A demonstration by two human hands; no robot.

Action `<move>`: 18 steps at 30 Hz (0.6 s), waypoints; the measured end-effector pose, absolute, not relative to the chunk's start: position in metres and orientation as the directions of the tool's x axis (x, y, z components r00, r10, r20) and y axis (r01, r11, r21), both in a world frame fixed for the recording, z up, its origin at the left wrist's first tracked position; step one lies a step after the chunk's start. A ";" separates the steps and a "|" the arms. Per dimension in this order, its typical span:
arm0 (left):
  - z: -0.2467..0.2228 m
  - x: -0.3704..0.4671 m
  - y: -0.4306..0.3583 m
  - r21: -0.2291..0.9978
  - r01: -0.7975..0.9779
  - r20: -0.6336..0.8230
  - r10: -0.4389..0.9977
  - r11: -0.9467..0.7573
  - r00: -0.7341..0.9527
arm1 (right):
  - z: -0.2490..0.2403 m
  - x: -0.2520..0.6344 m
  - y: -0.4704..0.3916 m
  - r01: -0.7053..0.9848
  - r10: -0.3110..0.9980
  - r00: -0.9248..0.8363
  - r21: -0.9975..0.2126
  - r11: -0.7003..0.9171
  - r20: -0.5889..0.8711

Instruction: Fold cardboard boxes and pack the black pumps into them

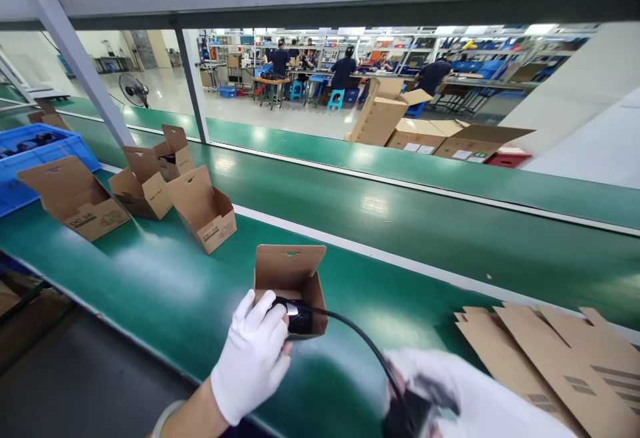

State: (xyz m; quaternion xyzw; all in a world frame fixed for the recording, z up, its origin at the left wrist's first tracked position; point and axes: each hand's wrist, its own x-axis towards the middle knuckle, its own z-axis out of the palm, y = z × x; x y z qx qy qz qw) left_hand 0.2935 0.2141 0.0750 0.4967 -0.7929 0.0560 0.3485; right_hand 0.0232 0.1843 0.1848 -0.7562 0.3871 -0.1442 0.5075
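Note:
A small open cardboard box (290, 271) stands on the green belt with its lid flap raised. My left hand (255, 351), in a white glove with bare fingertips, is closed at the box's near left corner. Its fingers reach over the edge against a black device (300, 320) inside, while the thumb shows outside the near wall. From the device a black cable (363, 335) arcs out to the right. My right hand (430, 385), also gloved and blurred by motion, grips a black block-shaped part (407, 415) at the cable's other end, low and right of the box.
Left along the belt (400, 238) stand several open boxes, including one marked box (215, 228), beside a blue crate (75, 151) of black items. Flattened cartons (565, 365) lie at the right. A metal frame post (193, 85) rises behind; people work at far benches.

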 end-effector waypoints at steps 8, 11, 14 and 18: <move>0.075 0.296 0.214 0.166 -0.857 0.602 -0.739 0.488 -0.304 | 0.158 0.095 0.155 -0.290 -0.928 -0.045 -0.893 -0.343 0.371; 0.076 0.295 0.213 0.152 -0.858 0.646 -0.706 0.491 -0.290 | 0.137 0.101 0.145 -0.549 -0.567 0.189 -0.392 -0.738 0.802; 0.076 0.294 0.211 0.159 -0.855 0.667 -0.692 0.494 -0.275 | 0.137 0.105 0.144 -0.584 -0.306 0.678 0.236 -0.777 0.668; 0.073 0.293 0.211 0.212 -0.845 0.634 -0.727 0.491 -0.263 | 0.150 0.138 0.142 -0.525 -0.552 0.830 0.435 -0.731 0.075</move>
